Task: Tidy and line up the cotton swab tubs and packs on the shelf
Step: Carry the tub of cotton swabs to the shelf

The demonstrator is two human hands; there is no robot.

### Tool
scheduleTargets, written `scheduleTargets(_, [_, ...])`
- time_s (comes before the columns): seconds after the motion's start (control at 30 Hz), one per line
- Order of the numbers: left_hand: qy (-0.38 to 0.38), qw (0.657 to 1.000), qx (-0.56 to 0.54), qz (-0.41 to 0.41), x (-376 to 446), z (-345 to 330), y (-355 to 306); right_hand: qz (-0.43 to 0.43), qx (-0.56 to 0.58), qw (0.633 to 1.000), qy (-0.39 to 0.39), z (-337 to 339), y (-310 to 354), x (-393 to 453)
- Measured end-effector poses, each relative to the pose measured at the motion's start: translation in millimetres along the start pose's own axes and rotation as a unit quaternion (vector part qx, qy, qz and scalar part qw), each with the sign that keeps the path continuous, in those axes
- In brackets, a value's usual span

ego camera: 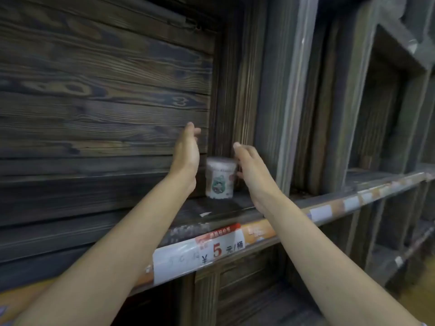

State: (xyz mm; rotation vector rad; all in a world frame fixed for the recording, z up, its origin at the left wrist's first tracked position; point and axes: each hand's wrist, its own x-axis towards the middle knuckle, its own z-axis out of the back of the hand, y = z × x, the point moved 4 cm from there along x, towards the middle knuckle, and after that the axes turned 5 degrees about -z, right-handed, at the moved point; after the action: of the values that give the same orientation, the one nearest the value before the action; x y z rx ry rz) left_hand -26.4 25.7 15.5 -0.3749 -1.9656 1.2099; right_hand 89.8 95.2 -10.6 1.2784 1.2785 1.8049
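Observation:
One white cotton swab tub with a green and red label stands upright at the back of the dark wooden shelf, near its right corner. My left hand is raised just left of the tub, fingers straight, palm facing right, not touching it. On the tub's right side is my right hand, fingers loosely extended; its fingertips lie close to or against the tub's side, and I cannot tell which. Neither hand grips anything. No packs are in view.
A price strip with a "¥5" tag runs along the shelf's front edge. Dark plank backing stands behind the tub, a wooden upright to its right. More shelf bays lie further right and below.

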Motion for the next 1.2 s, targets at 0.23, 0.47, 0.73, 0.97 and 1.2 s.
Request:
scheduleTargets(0.23, [0.095, 0.985, -0.027, 0.143, -12.3, -13.6, 7.2, -0.054, -0.019, 0.998, 0.023, -15.4, -21.8, 7.9])
scheduleTargets(0.47, [0.100, 0.989, -0.053, 0.091, -19.4, -38.9, -6.3, 0.005, 0.011, 1.000, 0.001, 14.4, 6.8, -4.1])
scheduleTargets(0.73, [0.102, 0.985, -0.124, 0.066, -38.7, -83.8, -11.7, 0.039, -0.015, 0.997, -0.057, 66.1, 31.2, -30.1])
scheduleTargets(0.97, [0.192, 0.966, -0.168, 0.034, -67.5, -137.6, -17.9, 0.055, -0.055, 0.989, -0.129, 122.3, 48.7, -59.6])
scheduleTargets(1.2, [0.309, 0.913, -0.239, 0.118, -98.6, -198.7, -13.0, 0.043, -0.089, 0.969, -0.228, 183.5, 55.3, -89.1])
